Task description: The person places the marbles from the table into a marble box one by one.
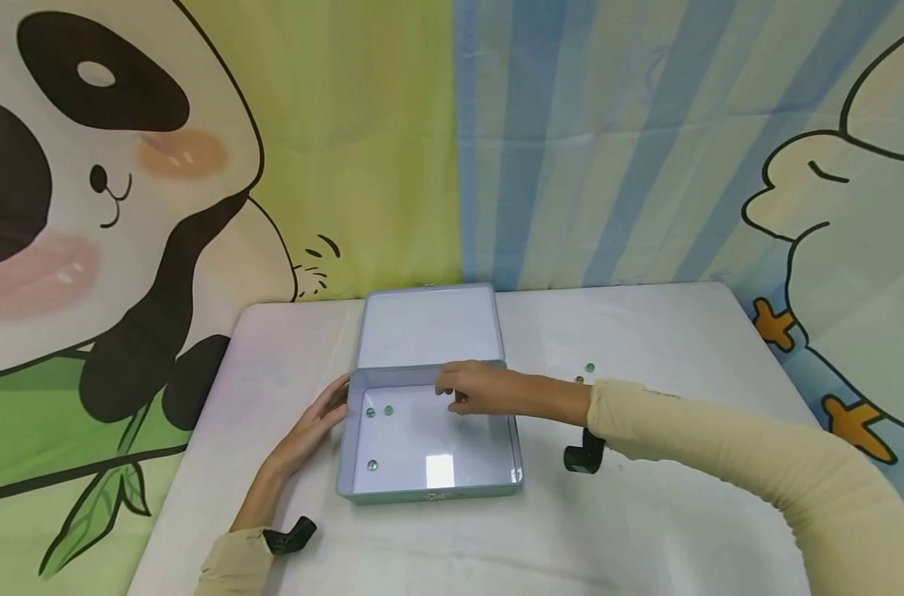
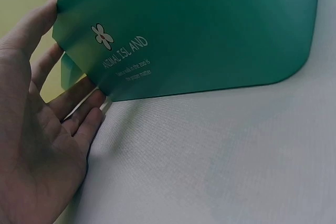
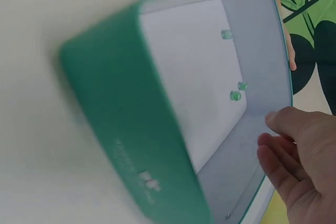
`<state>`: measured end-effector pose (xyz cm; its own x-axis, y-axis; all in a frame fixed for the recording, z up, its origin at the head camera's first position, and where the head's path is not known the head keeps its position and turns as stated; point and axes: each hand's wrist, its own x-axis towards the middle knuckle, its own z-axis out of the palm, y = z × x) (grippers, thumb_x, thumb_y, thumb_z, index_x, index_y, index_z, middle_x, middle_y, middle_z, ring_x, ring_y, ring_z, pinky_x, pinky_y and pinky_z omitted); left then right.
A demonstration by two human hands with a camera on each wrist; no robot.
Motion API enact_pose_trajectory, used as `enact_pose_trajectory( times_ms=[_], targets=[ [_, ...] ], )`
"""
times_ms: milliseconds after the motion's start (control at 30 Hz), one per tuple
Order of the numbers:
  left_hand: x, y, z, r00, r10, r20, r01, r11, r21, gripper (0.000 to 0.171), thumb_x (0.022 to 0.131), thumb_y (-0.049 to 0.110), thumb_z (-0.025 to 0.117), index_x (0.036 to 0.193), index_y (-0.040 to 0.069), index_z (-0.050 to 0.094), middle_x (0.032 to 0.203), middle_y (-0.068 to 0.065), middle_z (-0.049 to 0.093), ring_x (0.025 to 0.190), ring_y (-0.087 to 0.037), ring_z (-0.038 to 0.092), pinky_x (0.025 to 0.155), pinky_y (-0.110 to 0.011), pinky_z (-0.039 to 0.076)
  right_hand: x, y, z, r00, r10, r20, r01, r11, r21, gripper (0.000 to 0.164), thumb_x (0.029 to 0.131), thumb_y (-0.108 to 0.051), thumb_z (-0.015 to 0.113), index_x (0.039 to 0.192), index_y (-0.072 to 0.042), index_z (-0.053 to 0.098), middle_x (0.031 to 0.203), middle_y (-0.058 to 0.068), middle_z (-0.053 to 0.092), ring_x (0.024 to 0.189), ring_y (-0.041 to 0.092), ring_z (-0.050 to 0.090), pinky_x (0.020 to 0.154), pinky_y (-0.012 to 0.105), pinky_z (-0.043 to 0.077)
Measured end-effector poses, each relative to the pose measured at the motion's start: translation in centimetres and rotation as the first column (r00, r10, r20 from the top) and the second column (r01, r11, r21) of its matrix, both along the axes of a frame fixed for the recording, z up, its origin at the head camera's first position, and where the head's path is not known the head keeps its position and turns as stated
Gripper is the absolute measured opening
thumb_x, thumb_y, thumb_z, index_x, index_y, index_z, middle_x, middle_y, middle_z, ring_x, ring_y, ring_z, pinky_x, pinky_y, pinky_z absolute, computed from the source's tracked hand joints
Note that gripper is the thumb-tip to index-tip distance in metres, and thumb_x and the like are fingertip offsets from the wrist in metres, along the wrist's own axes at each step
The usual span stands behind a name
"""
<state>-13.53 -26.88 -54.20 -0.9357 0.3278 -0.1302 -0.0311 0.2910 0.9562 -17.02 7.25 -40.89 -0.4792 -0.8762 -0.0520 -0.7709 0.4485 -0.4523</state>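
Observation:
A green metal box [image 1: 392, 498] with a pale inside stands on the table, its hinged lid [image 1: 430, 329] thrown back. Three clear green marbles lie in its left part, among them one marble [image 1: 372, 465] near the front. My left hand [image 1: 316, 424] touches the box's left side with extended fingers; the left wrist view shows them against the green wall [image 2: 210, 35]. Over the back right of the box hovers my right hand [image 1: 483, 387], fingers loosely bent. In the right wrist view, thumb and fingers stand apart and no marble shows between them.
Two more marbles lie on the white table [image 1: 668, 331] right of the box, one marble [image 1: 589, 367] slightly farther back and the other by the right forearm. Black wrist mounts [image 1: 584, 452] sit on both arms. A printed curtain [image 1: 392, 149] hangs behind the table.

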Motion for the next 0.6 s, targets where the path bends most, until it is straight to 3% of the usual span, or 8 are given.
enact_pose_trajectory(
  times_ms=[200, 300, 400, 600],
  targets=[
    [-0.1, 0.2, -0.1, 1.0, 0.01, 0.019, -0.011, 1.0, 0.009, 0.059, 0.103, 0.03, 0.045, 0.156, 0.024, 0.019, 0.161, -0.017, 0.021, 0.15, -0.04, 0.014, 0.117, -0.068, 0.01, 1.7, 5.0, 1.4, 0.991, -0.027, -0.134, 0.003, 0.984, -0.177, 0.014, 0.085, 0.0, 0.068, 0.098, -0.005, 0.065, 0.096, 0.004, 0.062, 0.08, 0.011, 0.066, 0.071, 0.012, 0.053],
    [-0.1, 0.0, -0.1, 1.0, 0.008, 0.019, -0.008, 1.0, 0.005, 0.059, 0.103, 0.03, 0.044, 0.156, 0.024, 0.018, 0.161, -0.018, 0.02, 0.15, -0.041, 0.013, 0.116, -0.069, 0.009, 2.1, 7.2, 1.4, 0.99, -0.085, -0.11, 0.059, 0.974, -0.217, 0.016, 0.084, 0.003, 0.067, 0.098, -0.005, 0.065, 0.095, 0.005, 0.062, 0.078, 0.011, 0.066, 0.07, 0.014, 0.055],
    [-0.1, -0.2, -0.1, 1.0, 0.008, 0.021, -0.008, 1.0, 0.01, 0.059, 0.103, 0.029, 0.044, 0.156, 0.025, 0.018, 0.161, -0.017, 0.02, 0.15, -0.041, 0.013, 0.115, -0.07, 0.008, 2.2, 9.3, 0.9, 0.983, -0.176, -0.044, 0.165, 0.966, -0.198, 0.016, 0.085, 0.001, 0.067, 0.1, -0.006, 0.067, 0.098, 0.005, 0.064, 0.079, 0.011, 0.065, 0.07, 0.018, 0.056],
    [-0.1, -0.3, 0.0, 1.0, -0.006, 0.021, 0.006, 1.0, 0.021, 0.059, 0.103, 0.028, 0.044, 0.156, 0.025, 0.018, 0.162, -0.016, 0.02, 0.15, -0.04, 0.013, 0.115, -0.07, 0.007, 2.4, 13.8, -2.1, 0.952, -0.307, -0.017, 0.302, 0.943, -0.139, 0.015, 0.086, -0.001, 0.068, 0.1, -0.004, 0.068, 0.095, 0.008, 0.066, 0.079, 0.011, 0.063, 0.068, 0.02, 0.056]
  ],
)
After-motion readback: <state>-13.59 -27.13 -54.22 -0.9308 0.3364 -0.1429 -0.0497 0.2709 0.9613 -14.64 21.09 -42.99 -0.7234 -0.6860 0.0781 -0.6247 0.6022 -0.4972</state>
